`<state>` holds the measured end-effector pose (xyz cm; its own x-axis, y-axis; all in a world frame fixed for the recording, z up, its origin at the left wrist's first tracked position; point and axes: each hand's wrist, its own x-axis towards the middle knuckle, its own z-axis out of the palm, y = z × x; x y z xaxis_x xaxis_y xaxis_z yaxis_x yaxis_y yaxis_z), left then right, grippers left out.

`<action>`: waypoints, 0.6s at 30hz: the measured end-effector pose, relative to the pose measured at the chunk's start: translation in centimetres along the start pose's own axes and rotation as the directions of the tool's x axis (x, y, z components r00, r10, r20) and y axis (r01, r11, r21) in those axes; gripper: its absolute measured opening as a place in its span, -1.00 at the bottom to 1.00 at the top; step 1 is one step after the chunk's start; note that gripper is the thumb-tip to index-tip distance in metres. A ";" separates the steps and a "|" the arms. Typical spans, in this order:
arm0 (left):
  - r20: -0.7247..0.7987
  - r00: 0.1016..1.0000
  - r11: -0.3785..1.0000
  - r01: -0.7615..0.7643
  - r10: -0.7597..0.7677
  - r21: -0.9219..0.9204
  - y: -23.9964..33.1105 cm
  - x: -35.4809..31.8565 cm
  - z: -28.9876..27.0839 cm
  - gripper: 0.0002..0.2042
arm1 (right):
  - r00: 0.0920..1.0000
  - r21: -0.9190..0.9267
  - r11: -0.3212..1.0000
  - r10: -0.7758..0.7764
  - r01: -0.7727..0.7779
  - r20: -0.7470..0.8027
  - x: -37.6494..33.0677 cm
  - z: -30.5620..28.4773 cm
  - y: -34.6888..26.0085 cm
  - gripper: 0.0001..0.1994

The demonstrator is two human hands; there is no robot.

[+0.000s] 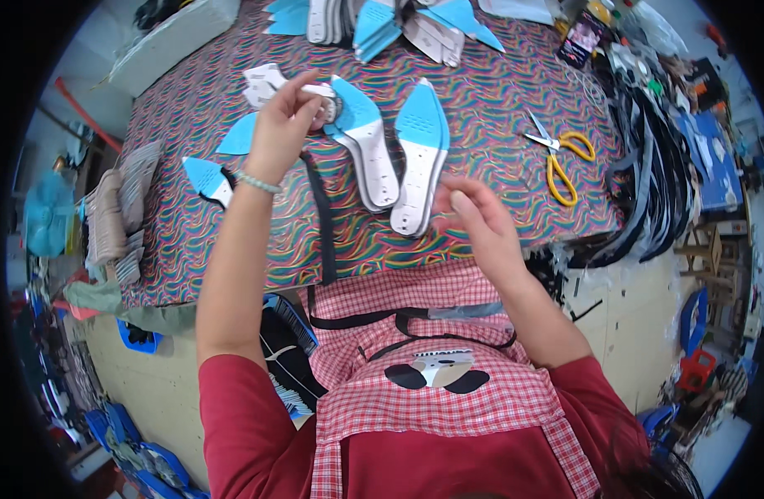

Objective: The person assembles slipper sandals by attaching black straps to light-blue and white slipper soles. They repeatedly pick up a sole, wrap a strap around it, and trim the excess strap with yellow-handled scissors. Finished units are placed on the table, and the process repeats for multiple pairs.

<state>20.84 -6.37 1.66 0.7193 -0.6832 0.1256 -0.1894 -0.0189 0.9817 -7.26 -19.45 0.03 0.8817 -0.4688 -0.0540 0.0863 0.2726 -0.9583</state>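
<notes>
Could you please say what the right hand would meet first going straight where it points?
The right hand would probably meet the blue-and-white insole stack just to its left, though depth is unclear.

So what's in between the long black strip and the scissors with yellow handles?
The head view shows two blue-and-white sole-shaped stacks between the black strip and the scissors, with the right hand there too.

No legible text, tiny marks on blue-and-white insoles (420, 158), blurred print on checked apron (361, 407)
</notes>
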 end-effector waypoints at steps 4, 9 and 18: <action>0.320 0.943 0.992 -0.065 0.096 -0.109 5.9 -3.1 6.6 -0.66 | 0.988 -0.153 0.977 -0.143 0.151 0.061 3.3 1.9 -0.1 -0.59; 0.012 0.970 0.862 -0.220 0.241 0.457 -1.3 2.5 -2.3 -0.67 | 0.972 -0.491 0.840 -0.181 0.232 0.149 7.2 3.5 -1.5 -0.74; 0.102 0.994 0.678 -0.099 0.036 0.728 -1.7 4.4 -7.9 -0.59 | 0.887 -0.877 0.178 0.040 0.447 0.461 18.4 14.6 5.6 -0.82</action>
<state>29.58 -3.56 1.68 0.6398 -0.7547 0.1453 -0.6865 -0.4762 0.5495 16.18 -14.28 -2.19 0.9989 -0.0176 0.0432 0.0032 -0.8978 -0.4404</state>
